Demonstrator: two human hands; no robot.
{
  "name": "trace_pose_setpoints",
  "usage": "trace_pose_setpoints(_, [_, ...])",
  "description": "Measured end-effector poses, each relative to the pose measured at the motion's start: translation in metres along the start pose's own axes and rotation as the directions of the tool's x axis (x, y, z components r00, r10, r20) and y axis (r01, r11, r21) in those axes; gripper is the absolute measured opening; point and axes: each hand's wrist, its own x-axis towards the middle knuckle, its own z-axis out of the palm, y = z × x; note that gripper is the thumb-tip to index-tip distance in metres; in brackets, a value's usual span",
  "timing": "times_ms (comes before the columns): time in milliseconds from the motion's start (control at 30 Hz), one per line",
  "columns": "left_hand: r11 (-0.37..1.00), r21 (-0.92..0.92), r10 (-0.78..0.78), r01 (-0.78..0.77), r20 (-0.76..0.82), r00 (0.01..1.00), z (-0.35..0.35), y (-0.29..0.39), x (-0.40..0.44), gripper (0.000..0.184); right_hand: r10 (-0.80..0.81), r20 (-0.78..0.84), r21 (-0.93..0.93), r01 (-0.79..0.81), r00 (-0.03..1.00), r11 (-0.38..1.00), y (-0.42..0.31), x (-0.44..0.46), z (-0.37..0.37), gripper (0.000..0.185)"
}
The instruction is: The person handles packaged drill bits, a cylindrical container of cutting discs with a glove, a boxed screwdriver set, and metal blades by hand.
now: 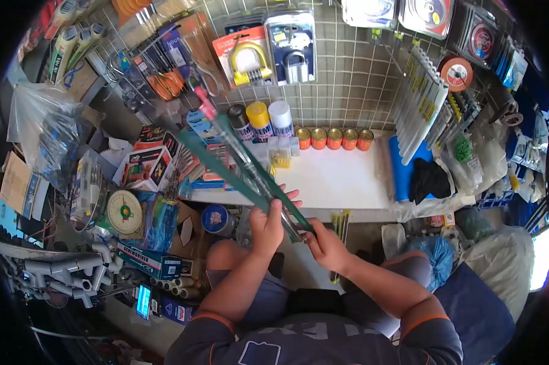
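Note:
A long, narrow bundle (245, 160) slants from my lap up over the shelf's left part. It has dark green strips along its sides, a silver, shiny length between them and a pinkish-red piece near its far end; its exact kind I cannot tell. My left hand (269, 226) grips it near the lower end, thumb on top and some fingertips showing past the far side. With thumb and fingers, my right hand (326, 244) pinches the lower end of the right green strip. The far end is blurred and overlaps the goods behind it.
Spray cans (257, 121) and several small orange tins (334, 139) line the back of the white shelf (341, 182). Packaged padlocks (297, 52) hang on the wire grid. At left stand a dial scale (125, 211) and grey pipe fittings (73, 267). A blue roll (402, 164) lies right.

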Motion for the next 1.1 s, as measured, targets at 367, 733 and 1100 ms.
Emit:
trace_pose_setpoints(367, [0.991,0.059,0.127,-0.122,-0.104,0.986,-0.025,0.008,0.011,0.034,0.028,-0.207,0.461,0.073,0.978,0.884,-0.002,0.013,-0.028,0.024])
trace_pose_setpoints(733, [0.993,0.076,0.098,-0.094,-0.045,0.994,-0.02,0.004,0.003,0.036,0.018,-0.034,0.658,0.009,0.999,0.753,-0.025,0.007,-0.026,0.035])
trace_pose_setpoints(1100, [0.997,0.017,0.071,-0.07,-0.055,0.996,-0.015,0.001,0.001,0.035,0.069,-0.088,0.44,-0.023,0.994,0.898,-0.032,0.019,-0.055,0.018])
